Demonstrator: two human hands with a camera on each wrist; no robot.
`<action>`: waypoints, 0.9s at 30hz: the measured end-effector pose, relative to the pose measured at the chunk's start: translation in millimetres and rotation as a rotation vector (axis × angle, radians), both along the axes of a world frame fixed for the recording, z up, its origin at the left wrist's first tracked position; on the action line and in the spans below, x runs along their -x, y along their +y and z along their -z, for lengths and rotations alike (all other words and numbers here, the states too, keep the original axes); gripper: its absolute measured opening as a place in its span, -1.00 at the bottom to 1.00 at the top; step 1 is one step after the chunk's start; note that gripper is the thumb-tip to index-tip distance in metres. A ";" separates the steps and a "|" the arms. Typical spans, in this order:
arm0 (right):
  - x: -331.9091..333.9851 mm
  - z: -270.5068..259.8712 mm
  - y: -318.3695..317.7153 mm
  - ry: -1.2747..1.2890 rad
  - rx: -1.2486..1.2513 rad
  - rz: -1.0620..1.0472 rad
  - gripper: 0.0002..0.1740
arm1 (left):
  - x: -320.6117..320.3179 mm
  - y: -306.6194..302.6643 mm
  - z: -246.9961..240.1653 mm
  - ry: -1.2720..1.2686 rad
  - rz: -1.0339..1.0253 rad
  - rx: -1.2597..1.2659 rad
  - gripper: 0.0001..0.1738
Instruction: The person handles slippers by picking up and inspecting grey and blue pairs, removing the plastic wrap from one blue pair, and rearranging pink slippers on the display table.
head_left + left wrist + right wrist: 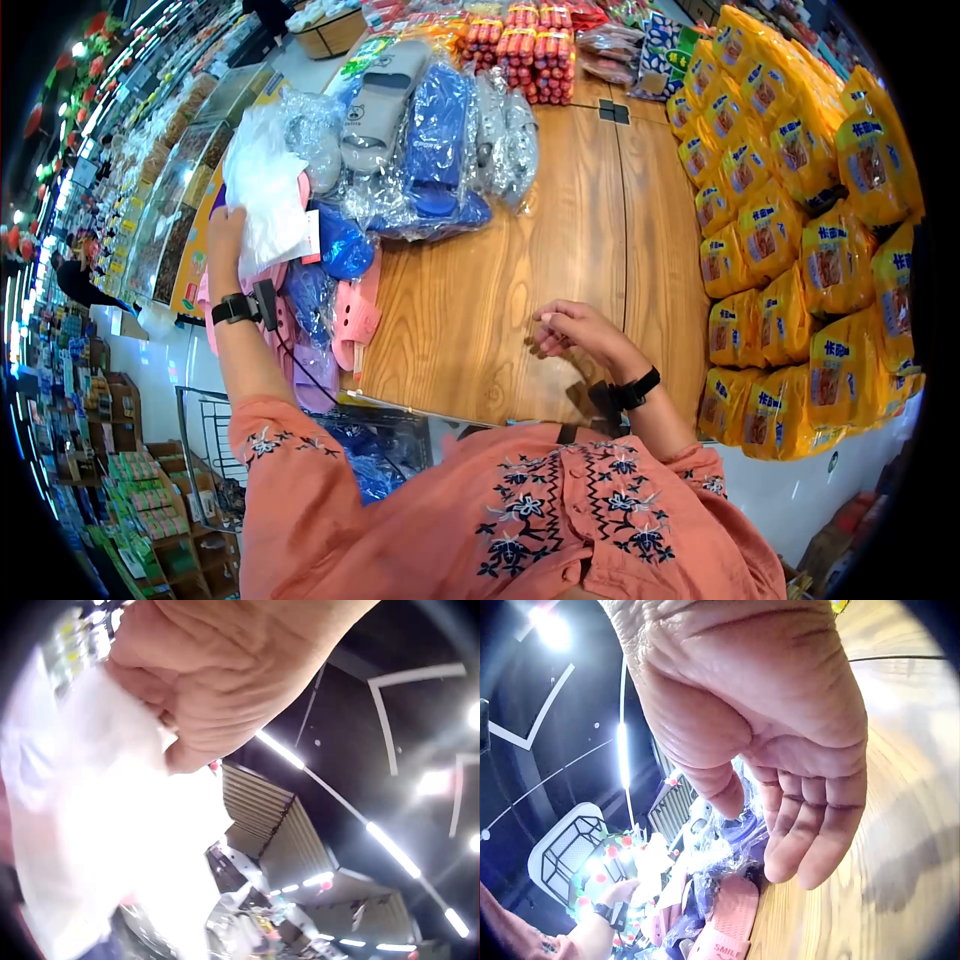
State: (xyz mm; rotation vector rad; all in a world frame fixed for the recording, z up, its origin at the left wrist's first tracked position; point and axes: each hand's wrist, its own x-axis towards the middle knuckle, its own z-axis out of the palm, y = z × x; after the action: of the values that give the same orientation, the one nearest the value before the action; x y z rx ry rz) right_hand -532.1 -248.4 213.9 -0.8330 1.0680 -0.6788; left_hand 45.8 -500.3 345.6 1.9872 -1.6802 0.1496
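In the head view the left hand (pixel 226 232) grips a white translucent plastic bag (pixel 268 190) at its left edge, over the pile of footwear. The left wrist view has the curled fingers of that hand (pixel 180 690) pinching the bright white plastic (pixel 127 802). Over the wooden table (pixel 480 330) hovers the right hand (pixel 585 332), holding nothing, its fingers loosely bent, as the right wrist view also has it (pixel 780 750). Pink clogs (pixel 355 318) lie below the bag, and a blue plastic-wrapped item (pixel 345 245) lies beside it.
Wrapped grey slippers (pixel 383 110) and blue slippers (pixel 436 130) lie at the table's back left. Red packaged sausages (pixel 520 50) are stacked at the far edge. Yellow bags (pixel 765 240) line the right side. A wire cart (pixel 205 430) stands at the lower left.
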 end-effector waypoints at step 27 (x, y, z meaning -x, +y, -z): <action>12.5 15.8 -8.7 -0.019 -0.078 0.091 -0.64 | 269.7 -103.2 23.4 -0.175 0.140 -0.053 0.23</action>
State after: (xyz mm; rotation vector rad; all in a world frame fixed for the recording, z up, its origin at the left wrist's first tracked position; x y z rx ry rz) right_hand -544.6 -257.1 198.1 -0.7124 1.1135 -0.7159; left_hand -223.9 -603.5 322.2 1.9340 -1.9466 0.2366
